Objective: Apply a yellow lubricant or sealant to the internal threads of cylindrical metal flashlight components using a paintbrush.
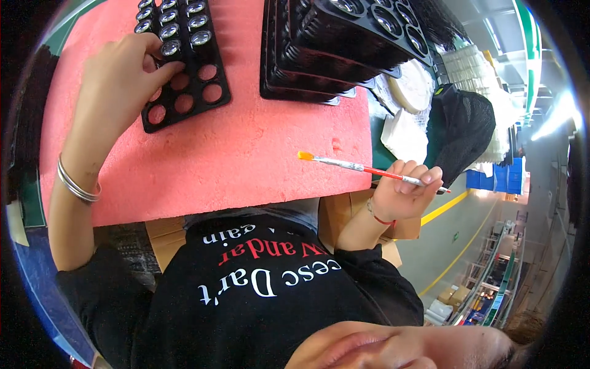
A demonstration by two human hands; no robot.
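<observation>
My left hand (126, 77) reaches over a black tray (222, 92) with rows of round holes. Its thumb and forefinger are curled together beside a shiny round lens-like piece (171, 47), and whatever they pinch is hidden by the fingers. Several such pieces fill the tray's far rows, while pink shows through the bare holes nearest me. Off to the right, my right hand (405, 190) is closed around a thin paintbrush (375, 171) with a red and silver handle. Its yellow bristles point left, above the pink foam board (264, 147).
Stacked black trays (301, 80) with large round pieces stand at the far middle. Right of them lie a white round pad (410, 89), a folded white cloth (405, 135) and a black mesh bag (470, 120). Blue bins (498, 178) sit farther off, past a yellow floor line.
</observation>
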